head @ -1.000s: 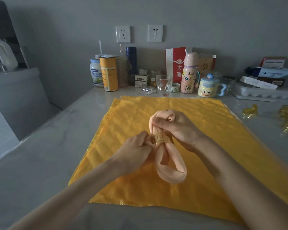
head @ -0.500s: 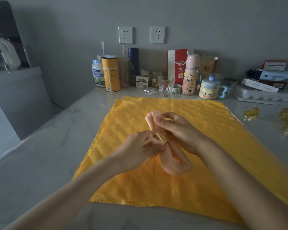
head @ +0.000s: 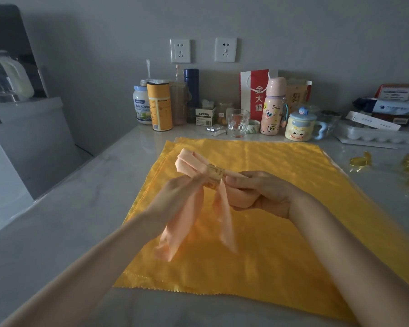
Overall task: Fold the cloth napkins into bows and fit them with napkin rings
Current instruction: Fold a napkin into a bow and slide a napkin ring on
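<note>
The peach napkin (head: 189, 162) was held up above the stack of yellow cloths (head: 281, 251) spread on the grey desk (head: 57, 232), with a gold napkin ring (head: 215, 175) fitted round its gathered middle. The left hand (head: 175, 197) pinched the fabric just left of the ring, its fingers (head: 195, 180) pressed together on the cloth. The right hand (head: 267, 192) gripped the right loop of the bow, its fingers (head: 240, 179) curled round the fold just beside the ring. The other loop stood out above the left hand, toward the far side of the desk. Two tails (head: 224, 223) hung down from the ring toward the yellow cloths; whether their ends touched them could not be told. More gold rings (head: 360, 160) lay on the desk well to the right. A drinking glass (head: 237, 122), a pink bottle (head: 273, 109) and a cartoon mug (head: 299, 127) stood along the back wall.
</note>
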